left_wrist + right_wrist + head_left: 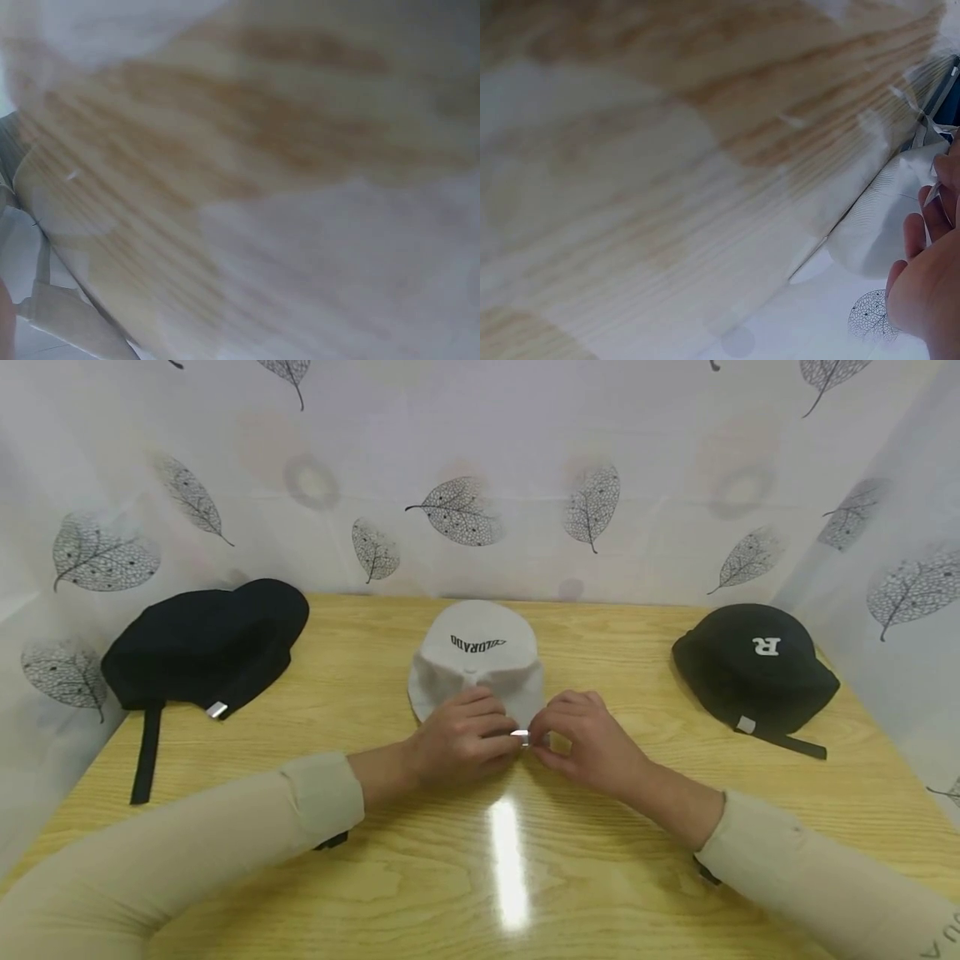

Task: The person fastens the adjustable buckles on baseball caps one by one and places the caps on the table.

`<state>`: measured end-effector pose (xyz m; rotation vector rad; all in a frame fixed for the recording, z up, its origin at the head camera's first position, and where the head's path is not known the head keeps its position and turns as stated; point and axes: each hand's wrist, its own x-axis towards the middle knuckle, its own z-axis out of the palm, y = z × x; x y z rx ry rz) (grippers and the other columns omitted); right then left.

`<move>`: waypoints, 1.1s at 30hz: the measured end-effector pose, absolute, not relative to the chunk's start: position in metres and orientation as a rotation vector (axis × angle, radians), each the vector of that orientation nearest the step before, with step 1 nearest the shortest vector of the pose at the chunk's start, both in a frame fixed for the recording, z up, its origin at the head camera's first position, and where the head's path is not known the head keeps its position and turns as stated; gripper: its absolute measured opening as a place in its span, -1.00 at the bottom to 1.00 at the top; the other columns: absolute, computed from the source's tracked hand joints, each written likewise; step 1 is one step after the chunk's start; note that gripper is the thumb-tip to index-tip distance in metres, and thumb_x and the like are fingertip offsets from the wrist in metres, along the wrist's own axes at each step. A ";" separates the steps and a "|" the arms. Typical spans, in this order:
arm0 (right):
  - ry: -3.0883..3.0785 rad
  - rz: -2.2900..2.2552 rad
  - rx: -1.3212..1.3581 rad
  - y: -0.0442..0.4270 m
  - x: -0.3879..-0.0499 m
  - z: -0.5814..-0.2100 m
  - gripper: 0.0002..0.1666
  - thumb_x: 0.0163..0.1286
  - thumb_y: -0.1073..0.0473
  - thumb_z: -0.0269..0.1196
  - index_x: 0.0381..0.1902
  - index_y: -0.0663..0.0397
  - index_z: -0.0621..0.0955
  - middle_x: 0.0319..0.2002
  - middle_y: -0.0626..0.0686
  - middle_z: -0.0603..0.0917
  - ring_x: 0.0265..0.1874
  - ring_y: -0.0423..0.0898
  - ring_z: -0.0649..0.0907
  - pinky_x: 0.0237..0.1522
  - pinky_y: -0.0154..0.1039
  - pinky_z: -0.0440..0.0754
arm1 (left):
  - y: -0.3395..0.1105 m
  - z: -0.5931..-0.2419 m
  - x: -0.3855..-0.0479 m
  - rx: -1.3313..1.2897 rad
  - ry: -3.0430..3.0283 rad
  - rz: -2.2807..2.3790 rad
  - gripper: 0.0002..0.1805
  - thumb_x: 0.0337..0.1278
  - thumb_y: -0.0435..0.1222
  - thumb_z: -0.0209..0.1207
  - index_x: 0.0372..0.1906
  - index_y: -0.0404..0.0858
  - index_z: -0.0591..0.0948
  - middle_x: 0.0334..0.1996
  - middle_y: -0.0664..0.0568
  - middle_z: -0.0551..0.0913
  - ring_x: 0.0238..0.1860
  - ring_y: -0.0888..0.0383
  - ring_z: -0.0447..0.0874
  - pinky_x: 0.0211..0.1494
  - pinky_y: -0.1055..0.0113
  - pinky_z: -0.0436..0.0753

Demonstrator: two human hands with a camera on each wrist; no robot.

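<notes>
In the head view a light grey cap (480, 639) with dark COLORADO lettering lies at the middle of the table. The left hand (468, 735) lies over its near edge, fingers curled around the strap beside a shiny metal buckle (521, 737). Just right of the buckle, the right hand (588, 739) pinches the strap end between thumb and index finger. In the right wrist view the right hand (930, 277) is at the right edge, near the pale cap (885, 217). The left wrist view shows mostly blurred table, with a sliver of skin at its left edge.
A black cap (195, 643) with a hanging strap and metal buckle lies at the left of the wooden table (420, 893). Another black cap (742, 668) with a white R lies at the right. Behind the table hangs a white curtain (525, 435) with leaf prints.
</notes>
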<state>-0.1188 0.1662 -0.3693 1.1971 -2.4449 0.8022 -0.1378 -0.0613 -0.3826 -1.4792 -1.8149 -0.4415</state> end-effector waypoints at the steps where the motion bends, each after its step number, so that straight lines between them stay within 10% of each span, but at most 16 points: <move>1: -2.443 0.800 1.196 0.166 -0.119 -0.369 -0.71 0.00 0.35 0.53 -0.44 -0.11 0.66 -0.42 -0.23 0.69 -0.22 -0.20 0.60 -0.18 -0.16 0.34 | -0.061 -0.383 -0.138 -1.478 -1.814 -0.439 -0.96 0.00 -0.33 0.37 -0.39 -0.20 0.76 -0.40 0.08 0.75 -0.32 0.16 0.66 -0.07 0.24 0.60; 33: -2.448 0.776 1.189 0.166 -0.119 -0.371 -0.69 -0.02 0.35 0.53 -0.43 -0.12 0.65 -0.44 -0.24 0.69 -0.27 -0.22 0.58 -0.24 -0.21 0.31 | -0.061 -0.383 -0.136 -1.464 -1.842 -0.423 -0.96 0.05 -0.29 0.37 -0.38 -0.17 0.77 -0.36 0.10 0.78 -0.29 0.16 0.68 -0.03 0.24 0.58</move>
